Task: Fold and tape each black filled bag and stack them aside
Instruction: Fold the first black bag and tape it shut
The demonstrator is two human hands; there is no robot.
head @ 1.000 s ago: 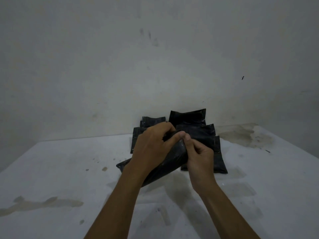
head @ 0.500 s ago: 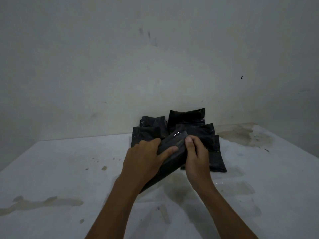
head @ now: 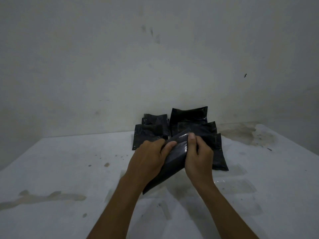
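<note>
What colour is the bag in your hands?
Black and a bit shiny, seen in the head view: the bag.

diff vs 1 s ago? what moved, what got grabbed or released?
Both hands came slightly down and toward the camera with the bag. The left hand slid off the top edge to the bag's left side; the right hand shifted from pinching the top to gripping the right edge, thumb up. Nothing released. The bags by the wall and the table are unchanged.

Open table (head: 69, 169) surface is seen to the left, right and front. The way toward the wall (head: 155, 66) is blocked by stacked black bags (head: 188, 116) at the far edge.
</note>
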